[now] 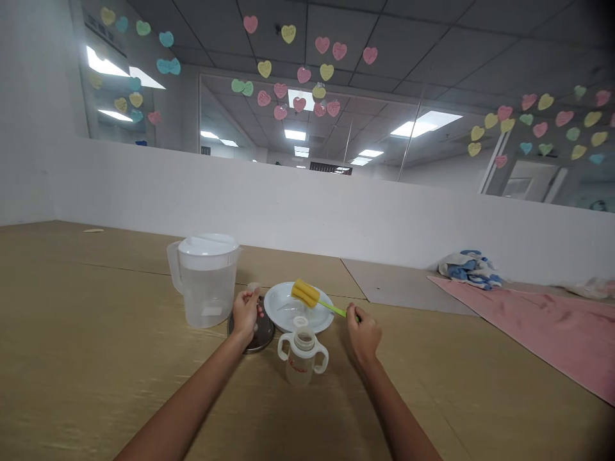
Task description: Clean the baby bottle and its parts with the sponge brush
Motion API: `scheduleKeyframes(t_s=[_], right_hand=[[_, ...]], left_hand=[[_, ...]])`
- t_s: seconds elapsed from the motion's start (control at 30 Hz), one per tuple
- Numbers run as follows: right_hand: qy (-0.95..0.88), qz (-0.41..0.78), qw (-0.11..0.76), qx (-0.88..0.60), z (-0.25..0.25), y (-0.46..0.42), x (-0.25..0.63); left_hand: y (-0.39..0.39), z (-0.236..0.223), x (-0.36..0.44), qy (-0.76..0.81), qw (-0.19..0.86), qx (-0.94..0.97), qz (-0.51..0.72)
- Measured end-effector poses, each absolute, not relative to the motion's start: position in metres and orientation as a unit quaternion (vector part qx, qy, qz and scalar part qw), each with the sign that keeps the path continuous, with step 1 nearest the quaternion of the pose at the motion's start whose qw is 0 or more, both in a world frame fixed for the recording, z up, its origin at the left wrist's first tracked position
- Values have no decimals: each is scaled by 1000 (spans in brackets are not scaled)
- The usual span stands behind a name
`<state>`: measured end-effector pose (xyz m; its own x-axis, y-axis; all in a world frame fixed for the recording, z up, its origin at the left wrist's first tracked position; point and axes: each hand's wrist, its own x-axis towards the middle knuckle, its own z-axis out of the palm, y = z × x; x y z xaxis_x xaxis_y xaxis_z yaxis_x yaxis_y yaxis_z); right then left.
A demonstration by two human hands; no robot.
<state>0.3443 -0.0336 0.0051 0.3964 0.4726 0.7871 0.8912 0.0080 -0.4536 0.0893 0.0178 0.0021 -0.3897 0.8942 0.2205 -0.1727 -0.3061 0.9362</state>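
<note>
My right hand [364, 331] is closed around the green handle of a sponge bottle brush [306, 293]. Its yellow sponge head is over a white bowl [272, 310]. In front of the bowl stands a clear baby bottle [300, 366], upright and uncapped, with two white side handles. A small translucent ring-like part [300, 321] shows just behind the bottle's mouth. My left hand [246, 315] is closed in a pinch over a dark round plate [264, 336]. Something pale shows by its fingertips, too unclear to name.
A lidded translucent pitcher [206, 288] stands left of my left hand. Far right lie a pink cloth [538, 320] and a crumpled blue-and-white cloth [471, 269]. A white wall [298, 205] with windows above closes off the table's back.
</note>
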Motion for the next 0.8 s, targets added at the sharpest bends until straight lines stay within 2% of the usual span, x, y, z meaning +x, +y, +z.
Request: scheduleKeyframes(t_s=[0.1,0.33,0.63,0.8], right_hand=[[-497,-196,503,-680,5,-32,345],[-551,-254,478,-636,-2,-31,342],[-500,-209,502,-674,3,-33,344],[-471,-196,513,-690,5,-34,346]], left_hand=[[18,-6,89,492,363,427,666],[16,-6,80,594,240,570,514],[1,12,71,649,74,677,338],[-6,33,71,652,11,699,293]])
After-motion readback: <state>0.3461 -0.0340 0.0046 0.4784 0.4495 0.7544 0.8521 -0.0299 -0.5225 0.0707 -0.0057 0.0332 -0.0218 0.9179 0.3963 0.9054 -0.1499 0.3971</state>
